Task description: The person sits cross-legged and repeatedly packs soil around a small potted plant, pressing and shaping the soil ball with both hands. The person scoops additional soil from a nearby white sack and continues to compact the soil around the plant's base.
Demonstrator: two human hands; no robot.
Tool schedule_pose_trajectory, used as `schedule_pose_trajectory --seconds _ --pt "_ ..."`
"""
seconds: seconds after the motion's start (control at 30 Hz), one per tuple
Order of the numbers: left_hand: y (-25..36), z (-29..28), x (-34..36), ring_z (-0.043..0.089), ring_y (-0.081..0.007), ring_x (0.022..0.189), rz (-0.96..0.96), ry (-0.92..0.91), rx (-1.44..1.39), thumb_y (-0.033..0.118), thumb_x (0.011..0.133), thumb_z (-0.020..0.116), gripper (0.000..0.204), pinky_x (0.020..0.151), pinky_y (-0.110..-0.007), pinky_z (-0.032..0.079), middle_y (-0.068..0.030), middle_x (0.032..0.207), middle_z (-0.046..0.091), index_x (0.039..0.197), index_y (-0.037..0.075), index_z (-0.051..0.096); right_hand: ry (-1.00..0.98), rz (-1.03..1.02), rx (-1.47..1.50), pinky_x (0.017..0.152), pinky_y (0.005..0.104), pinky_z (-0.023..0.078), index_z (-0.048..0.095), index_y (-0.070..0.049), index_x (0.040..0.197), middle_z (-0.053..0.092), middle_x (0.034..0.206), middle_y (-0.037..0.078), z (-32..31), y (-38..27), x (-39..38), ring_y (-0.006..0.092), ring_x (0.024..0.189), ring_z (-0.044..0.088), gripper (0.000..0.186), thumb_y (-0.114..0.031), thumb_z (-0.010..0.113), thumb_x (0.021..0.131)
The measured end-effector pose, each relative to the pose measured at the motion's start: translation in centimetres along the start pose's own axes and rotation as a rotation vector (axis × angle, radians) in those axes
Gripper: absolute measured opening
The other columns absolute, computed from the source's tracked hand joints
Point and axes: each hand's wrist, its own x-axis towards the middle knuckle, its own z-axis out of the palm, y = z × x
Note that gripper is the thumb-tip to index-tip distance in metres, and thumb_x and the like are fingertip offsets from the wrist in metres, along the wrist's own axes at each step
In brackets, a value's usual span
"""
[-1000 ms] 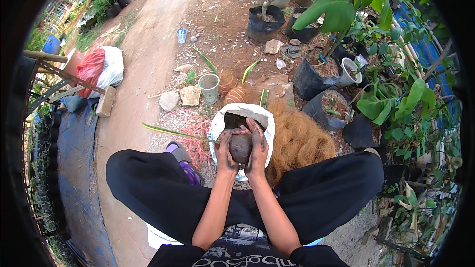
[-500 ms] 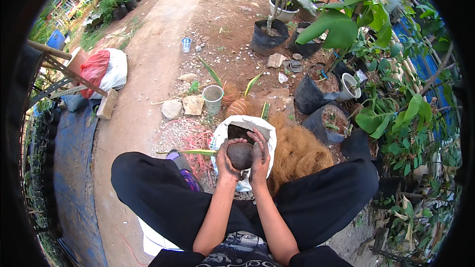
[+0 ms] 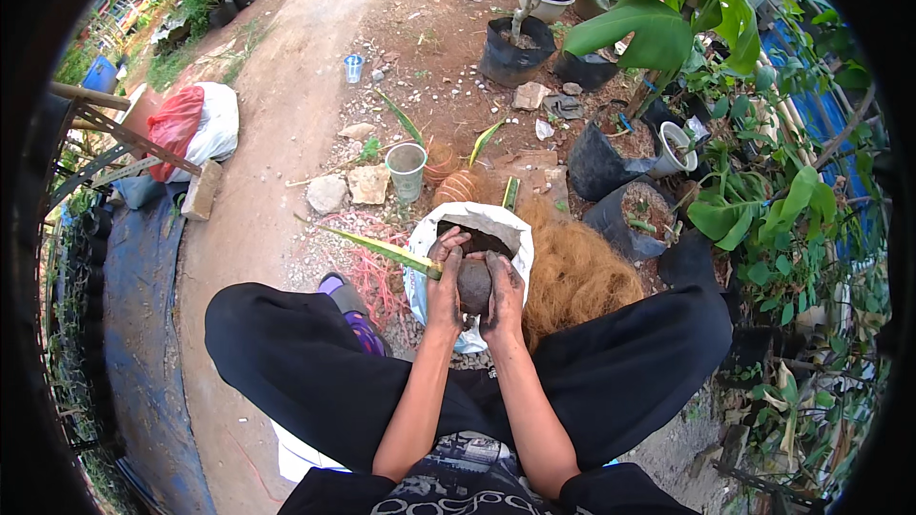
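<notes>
Over an open white sack (image 3: 422, 227) with dark soil inside, my left hand (image 3: 443, 281) and my right hand (image 3: 504, 291) cup a dark ball of muddy soil (image 3: 475, 294). A long green, yellow-edged leaf (image 3: 382, 248) sticks out from it leftward past my left fingers. Both hands are smeared with soil. Beside the sack lies a heap of brown fibre (image 3: 582, 277). Just beyond it sit fibre balls wound with string (image 3: 456, 189) with upright leaves.
A clear green cup (image 3: 406, 178), stones (image 3: 326, 193) and tangled pink string (image 3: 367, 277) lie ahead and left. Several potted plants (image 3: 515, 50) crowd the right side. A dirt path (image 3: 267, 114) runs along the left, beside red and white sacks (image 3: 210, 124).
My left fingers have shifted up over the top of the soil ball, and my right fingertips sit lower. The leaf now slopes more steeply up to the left.
</notes>
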Motion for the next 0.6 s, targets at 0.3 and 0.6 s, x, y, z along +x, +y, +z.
schedule_pose_trajectory --seconds 0.3,0.6 --pt "-0.2 -1.7 -0.2 0.064 -0.0215 0.086 -0.511 0.107 -0.584 0.026 0.091 0.055 0.026 0.081 -0.034 0.051 -0.0102 0.092 0.067 0.095 0.002 0.063 -0.178 -0.629 -0.249 0.100 0.0332 0.039 0.057 0.002 0.117 0.060 0.121 0.011 0.5 1.2 0.0 0.0205 0.113 0.055 0.031 -0.012 0.056 0.090" --pt "-0.1 -1.3 -0.3 0.060 -0.0180 0.098 -0.325 0.036 -0.277 0.018 0.089 0.057 0.018 0.091 -0.032 0.045 -0.0084 0.101 0.064 0.096 0.003 0.063 -0.218 -0.043 0.163 0.097 0.0286 0.040 0.059 0.001 0.116 0.061 0.115 0.008 0.0 -0.1 0.1 0.0149 0.108 0.055 0.029 -0.018 0.056 0.094"
